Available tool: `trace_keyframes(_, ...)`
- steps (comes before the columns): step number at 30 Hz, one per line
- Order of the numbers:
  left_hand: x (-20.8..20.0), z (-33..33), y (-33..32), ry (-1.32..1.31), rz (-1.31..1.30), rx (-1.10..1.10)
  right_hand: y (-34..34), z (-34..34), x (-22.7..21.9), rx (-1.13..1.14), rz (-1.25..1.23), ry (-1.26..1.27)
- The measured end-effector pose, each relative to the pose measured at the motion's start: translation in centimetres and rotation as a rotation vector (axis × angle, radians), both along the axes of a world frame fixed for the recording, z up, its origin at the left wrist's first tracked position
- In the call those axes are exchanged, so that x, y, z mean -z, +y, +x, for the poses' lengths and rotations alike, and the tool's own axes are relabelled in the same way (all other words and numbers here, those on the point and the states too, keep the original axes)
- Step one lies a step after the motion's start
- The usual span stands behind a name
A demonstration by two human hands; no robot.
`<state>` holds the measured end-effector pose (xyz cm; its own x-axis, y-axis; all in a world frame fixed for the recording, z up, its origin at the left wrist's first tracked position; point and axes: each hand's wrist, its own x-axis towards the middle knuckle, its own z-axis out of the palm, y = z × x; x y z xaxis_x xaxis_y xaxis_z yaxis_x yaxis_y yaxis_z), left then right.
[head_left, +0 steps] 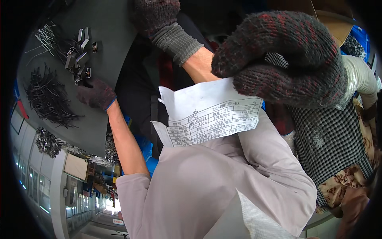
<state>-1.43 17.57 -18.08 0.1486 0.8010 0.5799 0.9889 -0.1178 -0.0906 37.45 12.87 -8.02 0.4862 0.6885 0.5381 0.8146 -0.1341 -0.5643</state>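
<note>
My left hand (pixel 97 95), in a dark knitted glove, lies on the grey table at left, its fingers loosely apart with nothing visible in them. Just beyond it are several small rectangular metal pieces (pixel 81 55). My right hand (pixel 157 18), gloved with a grey cuff, rests over my dark trousers at the top edge; its fingers are cut off or hidden. Close to the camera, a co-worker's gloved hand (pixel 286 59) reaches in from the right, pinching a torn white printed paper slip (pixel 211 113). The slip covers part of my right arm.
A heap of thin dark strips (pixel 47 93) and a bunch of pale strands (pixel 45 38) lie on the table (pixel 107 24). A shiny metal pile (pixel 48 142) sits near its edge. At right are the co-worker's checked apron (pixel 330 135) and a blue bin (pixel 364 36) of small parts.
</note>
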Motion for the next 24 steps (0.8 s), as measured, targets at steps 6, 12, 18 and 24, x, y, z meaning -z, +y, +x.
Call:
trace_keyframes(6, 0.0, -0.5, 0.0, -0.013, -0.03, 0.003, -0.5, 0.3, -0.2, 0.0, 0.005, -0.013)
trace_keyframes(12, -1.9, 2.0, -0.4, -0.023, -0.035, -0.081, 0.3, -0.6, 0.4, -0.001, -0.005, -0.005)
trace_keyframes(18, -4.3, 4.4, -1.1, -0.125, -0.082, -0.025, 2.3, -3.4, 1.7, -0.012, -0.039, 0.016)
trace_keyframes(24, -4.3, 4.6, -1.0, -0.102, -0.083, -0.043, 3.2, -5.6, 2.7, -0.015, -0.083, 0.031)
